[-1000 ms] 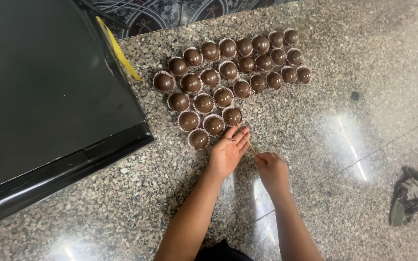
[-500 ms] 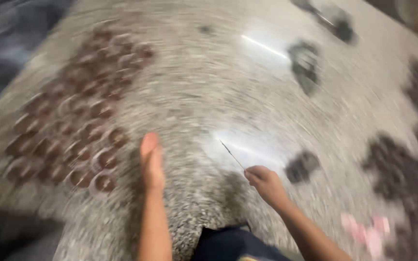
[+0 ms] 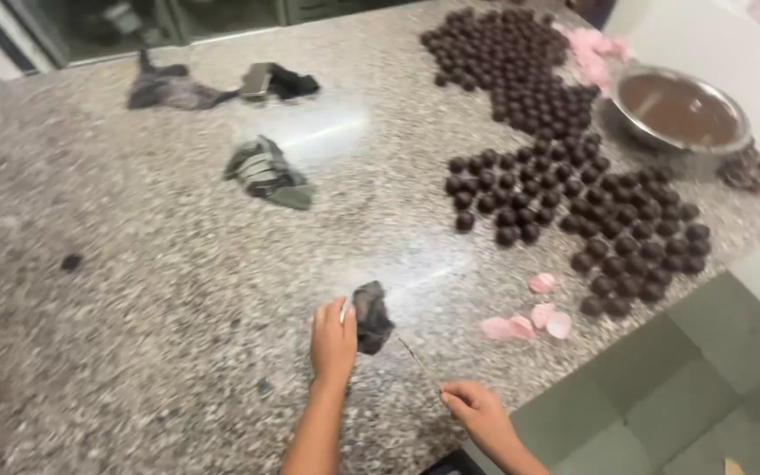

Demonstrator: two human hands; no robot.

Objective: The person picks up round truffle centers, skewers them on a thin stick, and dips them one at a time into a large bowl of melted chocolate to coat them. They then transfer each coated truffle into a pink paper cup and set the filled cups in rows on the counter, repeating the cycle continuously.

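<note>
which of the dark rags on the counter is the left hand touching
The small dark rag nearest the counter's front edge, right beside the left hand. The striped grey rag and the dark rags near the far edge lie untouched.

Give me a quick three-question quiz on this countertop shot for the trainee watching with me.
1. True or false: the left hand rests on a dark crumpled cloth on the granite countertop.
2. What does the right hand pinch?
A. a thin stick
B. a spoon
C. a pink petal
3. Fill in: the metal bowl at the far right holds brown melted ____.

Key
1. True: its fingers touch the cloth's left edge.
2. A: the stick slants up toward the cloth.
3. Chocolate, by its look; it stands beside the dark chocolate balls.
</note>
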